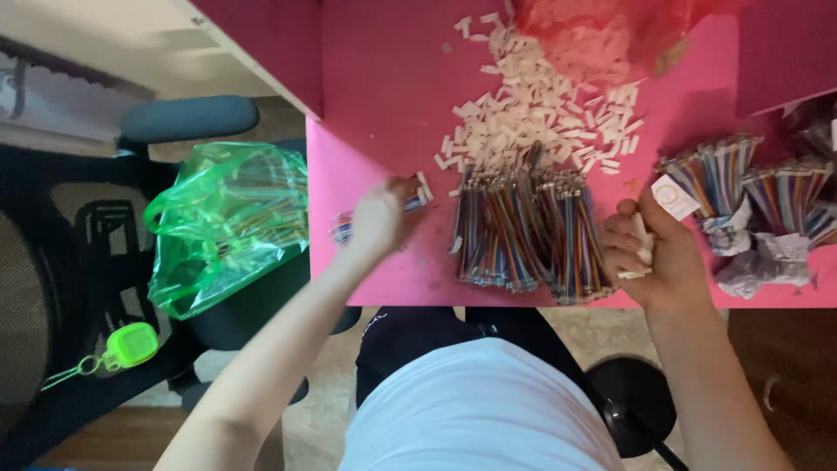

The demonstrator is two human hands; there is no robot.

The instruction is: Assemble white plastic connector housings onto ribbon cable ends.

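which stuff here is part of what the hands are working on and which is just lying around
In use:
left hand, holding a small cable piece with a white connector
right hand, holding white connectors
pile of white connectors
row of rainbow ribbon cables

Lying about:
bundled cables at the right
green plastic bag on the chair
red bag
green key tag

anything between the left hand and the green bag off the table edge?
Nothing visible. The left hand, holding a small multicoloured wire piece at the pink table edge, has open space toward the green bag on the chair.
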